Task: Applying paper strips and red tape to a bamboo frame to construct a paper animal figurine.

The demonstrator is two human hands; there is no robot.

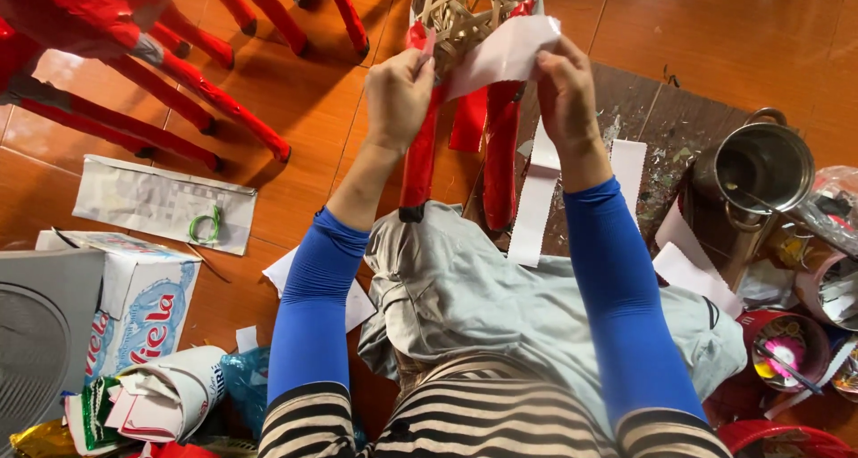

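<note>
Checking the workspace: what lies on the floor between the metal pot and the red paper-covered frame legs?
Head view: white paper strips on a paint-flecked dark board, between steel pot and red legs.

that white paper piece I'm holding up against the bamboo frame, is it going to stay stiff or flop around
The white paper piece probably flops: it already bends between the left hand and right hand. It looks thin, so likely light and easily torn. Against the open-weave bamboo frame it may sag at the gaps.
</note>
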